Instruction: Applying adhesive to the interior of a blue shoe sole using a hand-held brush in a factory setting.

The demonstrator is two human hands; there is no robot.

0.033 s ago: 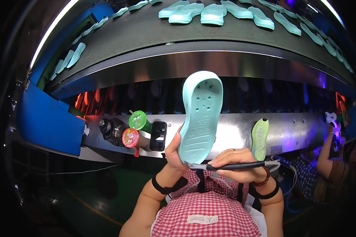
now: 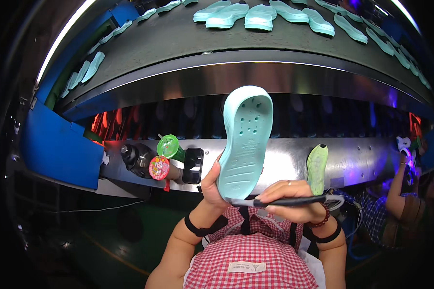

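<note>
An aqua foam shoe sole (image 2: pixel 246 154) stands upright before me, its hollowed face with small holes and ridges toward me. My left hand (image 2: pixel 213 185) is closed round its lower left edge, thumb in front; the other fingers are mostly hidden behind it. My right hand (image 2: pixel 291 200) is closed on a slim black-handled tool (image 2: pixel 298 201) with a grey front end and a pale cord at its back. The tool lies nearly level, its tip at the lower end of the sole, close to my left hand. Whether the tip touches the foam I cannot tell.
Ahead, a dark conveyor belt (image 2: pixel 178 43) carries several aqua soles. On the metal ledge (image 2: pixel 284 159) stand a dark bottle (image 2: pixel 137 160), a green-lidded cup (image 2: pixel 168 146), a red-topped cup (image 2: pixel 159 168), a phone (image 2: pixel 193 166) and a yellow-green sole (image 2: pixel 317 169). Another person's arm (image 2: pixel 396 192) shows at right.
The sole's upper end has moved very slightly up and to the right. The tool and my right hand have shifted a little to the right. Both grips stay the same.
</note>
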